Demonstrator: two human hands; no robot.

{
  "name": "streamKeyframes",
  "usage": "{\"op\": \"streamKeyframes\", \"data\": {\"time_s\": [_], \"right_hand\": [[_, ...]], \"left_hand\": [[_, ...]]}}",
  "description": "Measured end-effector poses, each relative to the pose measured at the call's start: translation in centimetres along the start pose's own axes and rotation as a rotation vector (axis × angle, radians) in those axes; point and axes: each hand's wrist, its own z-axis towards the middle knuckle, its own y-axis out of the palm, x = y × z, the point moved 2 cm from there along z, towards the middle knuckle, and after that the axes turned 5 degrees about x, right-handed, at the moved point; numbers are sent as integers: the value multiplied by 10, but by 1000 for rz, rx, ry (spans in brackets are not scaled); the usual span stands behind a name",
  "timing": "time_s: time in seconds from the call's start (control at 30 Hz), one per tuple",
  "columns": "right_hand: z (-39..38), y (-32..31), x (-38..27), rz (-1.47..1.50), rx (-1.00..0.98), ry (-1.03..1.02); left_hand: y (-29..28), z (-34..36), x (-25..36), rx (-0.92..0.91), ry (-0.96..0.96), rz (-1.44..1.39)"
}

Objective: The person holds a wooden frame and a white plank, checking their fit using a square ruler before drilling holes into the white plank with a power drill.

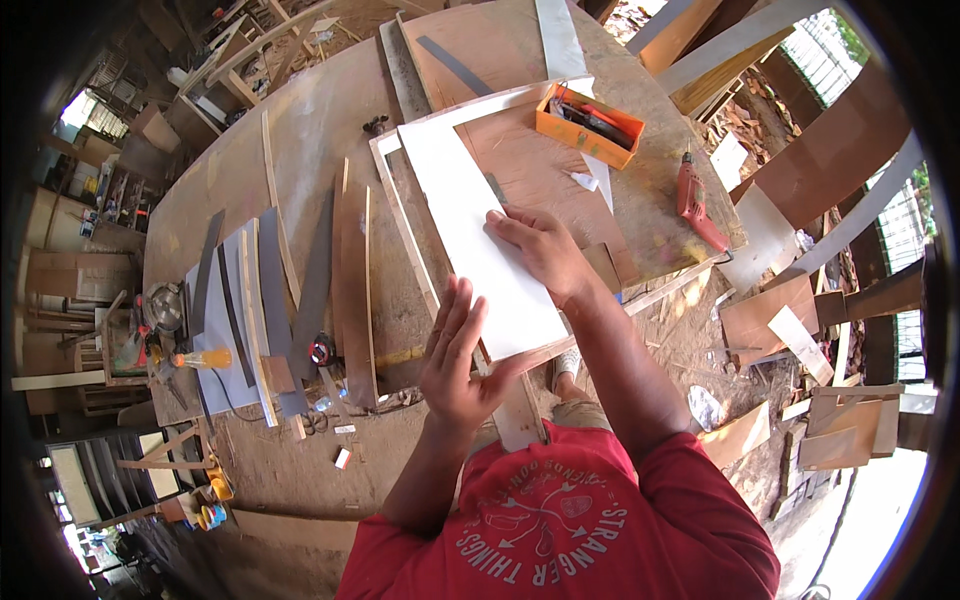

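A long white panel point(470, 190) lies at a slant over a light wooden frame point(418, 258), its near end jutting past the table edge toward me. My left hand point(458, 355) is open, fingers stretched out, against the panel's left edge near that end. Further up, my right hand point(540, 250) grips the panel's right side, thumb on the white face and fingers curled at the edge. Those fingers are partly hidden. A small grey piece point(494, 187) shows just beyond them; whether I touch it, I cannot tell.
An orange tool box point(588, 125) and a red power drill point(694, 205) rest on the wooden table point(300, 165) to the right. Wood strips point(352, 290), a tape measure point(321, 352) and an orange bottle point(203, 359) lie left. Offcuts point(840, 440) clutter the right-hand ground.
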Motion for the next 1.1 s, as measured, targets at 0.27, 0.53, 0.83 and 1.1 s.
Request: {"op": "streamKeyframes", "data": {"time_s": [0.27,0.53,0.83,1.1], "right_hand": [[-21,8,-6,-113,-195,-80],[-17,14,-1,-145,-353,-47],[21,-130,147,-1290,214,-419],[29,-108,128,-1565,2,-174]], "left_hand": [[-21,10,-42,186,-739,-460],[-26,-4,-62,74,-1081,-864],[-64,-28,-75,564,-1076,-844],[-85,-29,-59,688,-1012,-861]]}}
